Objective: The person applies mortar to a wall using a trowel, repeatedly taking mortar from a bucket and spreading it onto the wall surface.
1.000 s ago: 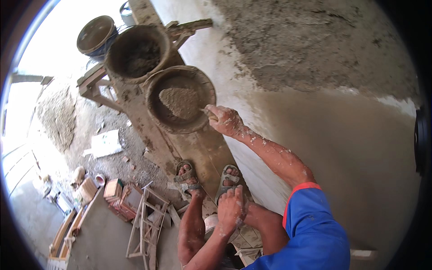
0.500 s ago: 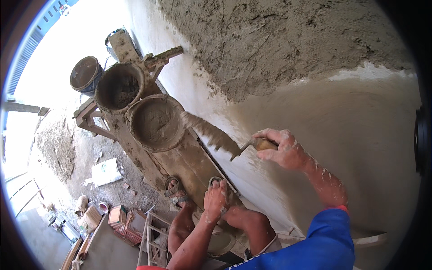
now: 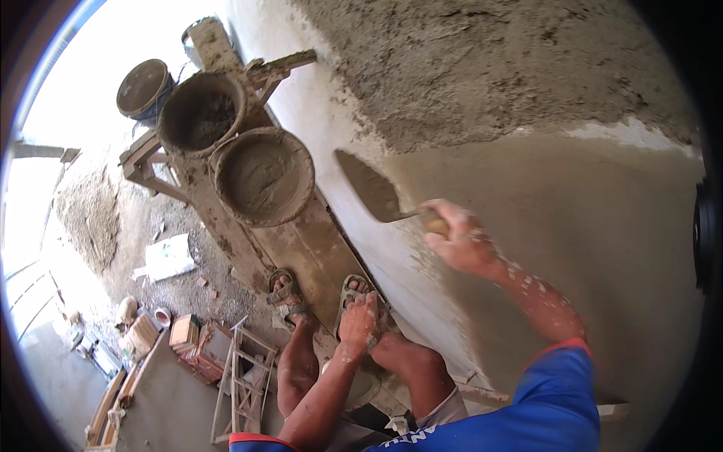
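My right hand (image 3: 461, 239) is closed around the wooden handle of a pointed trowel (image 3: 369, 185). The blade, coated in wet mortar, points up and left in front of the wall. Behind my hand, the plastered wall (image 3: 542, 203) is smooth and damp low down, rough and lumpy above. My left hand (image 3: 359, 326) hovers by my right knee with its fingers curled together; whatever they may hold is hidden. Left of the trowel, a round bucket of mortar (image 3: 263, 177) stands on the plank platform (image 3: 301, 248).
A second bucket (image 3: 202, 113) and a third one (image 3: 144, 89) stand farther along the platform, near a wooden trestle (image 3: 154, 169). Below lie a sand heap (image 3: 89, 215), a white sack (image 3: 167, 258), stacked tiles (image 3: 203, 348) and a wooden ladder-like frame (image 3: 245, 377). My sandalled feet are on the planks.
The trowel has swung closer to the wall and its blade has turned, showing a broad face. My right hand has shifted slightly left; my left hand has stayed near the knee.
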Demonstrator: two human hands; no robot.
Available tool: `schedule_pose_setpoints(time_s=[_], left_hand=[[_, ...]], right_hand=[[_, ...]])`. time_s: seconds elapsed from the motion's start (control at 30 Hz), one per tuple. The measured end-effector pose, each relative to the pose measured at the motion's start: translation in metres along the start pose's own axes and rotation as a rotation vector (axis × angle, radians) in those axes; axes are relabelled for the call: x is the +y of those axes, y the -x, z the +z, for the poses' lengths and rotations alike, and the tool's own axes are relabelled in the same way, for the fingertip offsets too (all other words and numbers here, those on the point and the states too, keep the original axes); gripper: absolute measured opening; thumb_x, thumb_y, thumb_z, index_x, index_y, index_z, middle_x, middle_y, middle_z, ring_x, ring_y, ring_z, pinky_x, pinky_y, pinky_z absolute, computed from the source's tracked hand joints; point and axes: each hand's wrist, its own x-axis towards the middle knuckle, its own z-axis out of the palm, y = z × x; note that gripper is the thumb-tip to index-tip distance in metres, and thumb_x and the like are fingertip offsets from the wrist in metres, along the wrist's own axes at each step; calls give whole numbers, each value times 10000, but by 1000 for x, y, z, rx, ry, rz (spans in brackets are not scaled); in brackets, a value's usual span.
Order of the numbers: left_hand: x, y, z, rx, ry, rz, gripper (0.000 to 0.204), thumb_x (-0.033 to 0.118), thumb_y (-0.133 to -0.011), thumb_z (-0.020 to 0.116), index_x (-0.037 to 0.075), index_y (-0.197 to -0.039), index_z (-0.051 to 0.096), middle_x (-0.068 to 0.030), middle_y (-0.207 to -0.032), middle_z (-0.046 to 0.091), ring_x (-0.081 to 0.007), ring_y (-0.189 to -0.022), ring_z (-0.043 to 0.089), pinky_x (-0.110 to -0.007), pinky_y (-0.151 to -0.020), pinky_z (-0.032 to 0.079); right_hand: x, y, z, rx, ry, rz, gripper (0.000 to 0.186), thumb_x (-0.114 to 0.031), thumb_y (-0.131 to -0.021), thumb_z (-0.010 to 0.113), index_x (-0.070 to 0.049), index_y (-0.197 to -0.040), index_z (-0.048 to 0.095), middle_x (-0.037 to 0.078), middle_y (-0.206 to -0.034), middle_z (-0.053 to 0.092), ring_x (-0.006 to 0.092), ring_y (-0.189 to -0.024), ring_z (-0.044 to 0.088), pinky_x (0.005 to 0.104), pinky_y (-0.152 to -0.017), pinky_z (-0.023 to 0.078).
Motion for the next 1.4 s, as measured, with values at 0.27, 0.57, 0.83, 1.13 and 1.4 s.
schedule_pose_setpoints(time_s=[0.27, 0.57, 0.83, 1.13, 1.4], left_hand=[[12, 17, -12, 45, 65, -124, 433, 257, -872, 649, 39, -1221, 515, -194, -998, 612, -378, -915, 621, -484, -743, 508], [9, 19, -21, 110, 234, -164, 527, 228, -871, 655, -2, -1309, 475, -222, -1012, 607, -408, -900, 604, -483, -779, 487], [8, 18, -26, 80, 232, -194, 527, 226, -872, 653, 4, -1314, 471, -224, -1026, 610, -418, -927, 601, -488, -817, 481], [11, 6, -18, 77, 208, -202, 449, 195, -868, 659, 18, -1254, 515, -250, -1104, 629, -436, -1014, 603, -500, -863, 487], [0, -8, 18, 45, 140, -74, 515, 264, -852, 692, 28, -1270, 503, -246, -1092, 614, -421, -997, 618, -501, -833, 508]], right_hand=[[-5, -171, 174, 38, 795, -373, 402, -146, -884, 574, -58, -1275, 556, 165, -1081, 593, 368, -962, 601, 434, -711, 539], [-13, -222, 271, 176, 519, -600, 189, -158, -863, 591, -65, -1028, 588, 111, -859, 625, 286, -803, 669, 398, -649, 564], [-32, -205, 265, -77, 52, -269, 196, -149, -855, 595, -96, -1044, 599, 214, -796, 655, 409, -767, 659, 486, -666, 549], [4, -152, 202, 165, -133, -327, 234, -141, -805, 626, -62, -1023, 595, 202, -800, 668, 406, -775, 662, 498, -705, 541], [-15, 0, -36, -24, -184, -197, 346, -125, -781, 724, -38, -1073, 561, 181, -946, 649, 383, -867, 651, 439, -767, 534]])
